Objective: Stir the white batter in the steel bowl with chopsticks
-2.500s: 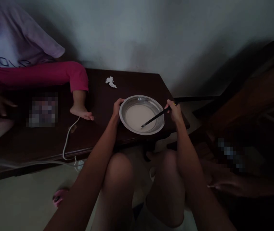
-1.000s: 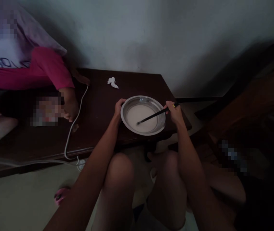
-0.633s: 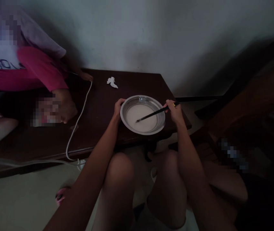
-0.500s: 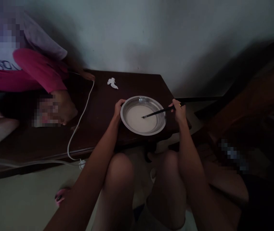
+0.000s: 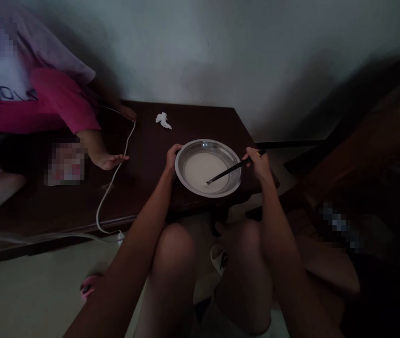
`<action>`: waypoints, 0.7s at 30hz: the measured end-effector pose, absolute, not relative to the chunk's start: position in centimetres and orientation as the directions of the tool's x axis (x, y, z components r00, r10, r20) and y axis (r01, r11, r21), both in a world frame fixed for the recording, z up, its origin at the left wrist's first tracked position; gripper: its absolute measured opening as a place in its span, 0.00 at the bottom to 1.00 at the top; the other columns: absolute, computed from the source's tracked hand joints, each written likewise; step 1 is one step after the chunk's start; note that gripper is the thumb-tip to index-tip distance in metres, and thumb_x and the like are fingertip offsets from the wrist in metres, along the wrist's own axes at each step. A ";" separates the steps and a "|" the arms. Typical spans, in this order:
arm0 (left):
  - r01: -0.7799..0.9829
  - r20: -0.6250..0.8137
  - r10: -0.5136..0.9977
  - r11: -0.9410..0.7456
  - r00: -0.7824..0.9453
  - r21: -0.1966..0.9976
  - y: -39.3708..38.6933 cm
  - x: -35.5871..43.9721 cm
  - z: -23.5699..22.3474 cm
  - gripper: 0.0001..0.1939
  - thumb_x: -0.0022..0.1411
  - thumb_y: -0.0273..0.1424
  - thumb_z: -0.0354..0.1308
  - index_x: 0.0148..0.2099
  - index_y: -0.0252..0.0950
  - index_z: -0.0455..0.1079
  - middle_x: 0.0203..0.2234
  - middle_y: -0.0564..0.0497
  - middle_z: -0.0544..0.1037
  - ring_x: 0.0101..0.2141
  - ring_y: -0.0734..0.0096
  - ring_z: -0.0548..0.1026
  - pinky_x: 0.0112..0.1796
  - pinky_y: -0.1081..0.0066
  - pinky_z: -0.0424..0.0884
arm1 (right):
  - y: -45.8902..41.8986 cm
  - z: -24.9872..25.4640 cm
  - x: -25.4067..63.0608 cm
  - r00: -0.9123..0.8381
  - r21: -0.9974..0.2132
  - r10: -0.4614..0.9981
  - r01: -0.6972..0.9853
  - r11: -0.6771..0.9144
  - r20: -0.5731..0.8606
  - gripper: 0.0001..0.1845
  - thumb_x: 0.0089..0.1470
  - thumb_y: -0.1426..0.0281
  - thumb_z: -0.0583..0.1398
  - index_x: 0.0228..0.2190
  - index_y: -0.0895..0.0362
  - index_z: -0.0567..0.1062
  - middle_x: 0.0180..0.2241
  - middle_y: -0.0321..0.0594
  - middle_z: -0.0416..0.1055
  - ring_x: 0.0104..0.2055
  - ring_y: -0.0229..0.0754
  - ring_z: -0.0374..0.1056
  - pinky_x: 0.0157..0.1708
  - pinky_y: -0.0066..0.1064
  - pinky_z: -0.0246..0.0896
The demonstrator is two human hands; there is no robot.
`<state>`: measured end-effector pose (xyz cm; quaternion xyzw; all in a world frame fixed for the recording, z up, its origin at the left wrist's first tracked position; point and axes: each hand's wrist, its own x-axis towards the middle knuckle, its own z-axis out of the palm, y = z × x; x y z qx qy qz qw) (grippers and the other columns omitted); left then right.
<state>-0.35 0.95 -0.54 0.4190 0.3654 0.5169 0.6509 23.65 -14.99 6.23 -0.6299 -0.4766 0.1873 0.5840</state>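
Note:
A round metal bowl (image 5: 233, 162) with a pale white liquid (image 5: 201, 170) in it sits on the near right corner of a dark wooden table (image 5: 192, 126). My left hand (image 5: 171, 157) is closed on the bowl's left rim. My right hand (image 5: 258, 164) is closed on dark chopsticks (image 5: 226, 172) at the bowl's right side; their tips rest in the liquid near the bowl's front. My knees are below the table edge.
Another person in a pink sleeve (image 5: 62, 101) leans on the table's left part, a hand (image 5: 110, 161) by a white cable (image 5: 110, 185) that hangs off the front edge. A crumpled white tissue (image 5: 162, 119) lies at the back. Dark wooden furniture (image 5: 368, 141) stands on the right.
The chopstick tips have swept round inside the bowl, from the left and middle back toward the front. The other person's arm and hand shifted, and the white cable moved with them.

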 end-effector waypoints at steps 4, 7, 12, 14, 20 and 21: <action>-0.377 -0.068 0.981 0.134 0.183 0.916 0.9 -0.3 -0.4 0.07 0.48 0.29 0.55 0.20 0.37 0.68 0.18 0.55 0.70 0.25 0.73 0.67 0.31 0.74 0.66 | -14.6 6.3 23.1 0.434 -0.891 0.829 0.426 0.157 0.353 0.25 0.53 0.49 0.59 0.19 0.55 0.74 0.15 0.31 0.64 0.18 0.32 0.59 0.22 0.27 0.55; -0.346 -0.050 0.982 0.111 0.180 0.932 0.9 -0.4 -0.4 0.07 0.47 0.29 0.54 0.20 0.37 0.69 0.19 0.55 0.71 0.26 0.73 0.68 0.31 0.74 0.66 | -14.5 6.2 23.7 0.585 -0.905 0.721 0.402 0.141 0.372 0.27 0.53 0.48 0.58 0.17 0.56 0.72 0.15 0.32 0.64 0.17 0.30 0.56 0.20 0.26 0.51; -0.380 -0.093 0.978 0.159 0.186 0.911 0.7 -0.4 0.0 0.09 0.49 0.26 0.53 0.19 0.36 0.68 0.18 0.55 0.69 0.24 0.73 0.68 0.30 0.74 0.66 | -14.5 5.9 23.3 0.443 -0.915 0.839 0.376 0.148 0.317 0.27 0.52 0.48 0.59 0.16 0.56 0.72 0.14 0.32 0.63 0.18 0.31 0.58 0.21 0.27 0.53; -0.394 -0.112 0.976 0.180 0.189 0.901 0.6 -0.4 0.2 0.09 0.49 0.25 0.53 0.19 0.36 0.69 0.18 0.55 0.69 0.24 0.74 0.67 0.29 0.74 0.67 | -14.3 5.9 23.0 0.393 -0.909 0.861 0.383 0.167 0.323 0.26 0.52 0.48 0.59 0.18 0.56 0.73 0.15 0.32 0.64 0.19 0.32 0.60 0.23 0.27 0.56; -0.349 -0.019 0.987 0.074 0.159 0.934 0.7 -0.3 -0.1 0.09 0.49 0.27 0.55 0.19 0.37 0.68 0.18 0.55 0.70 0.24 0.72 0.69 0.30 0.73 0.68 | -14.3 5.8 23.5 0.521 -0.925 0.789 0.350 0.149 0.324 0.28 0.51 0.47 0.59 0.15 0.56 0.72 0.13 0.32 0.63 0.17 0.31 0.56 0.21 0.28 0.52; -0.341 -0.005 0.987 0.060 0.160 0.938 0.8 -0.3 -0.3 0.09 0.49 0.28 0.56 0.19 0.37 0.68 0.18 0.55 0.70 0.25 0.72 0.69 0.30 0.73 0.68 | -14.3 5.8 23.4 0.488 -0.925 0.815 0.353 0.143 0.313 0.28 0.51 0.47 0.60 0.15 0.56 0.72 0.13 0.32 0.63 0.17 0.31 0.57 0.21 0.28 0.53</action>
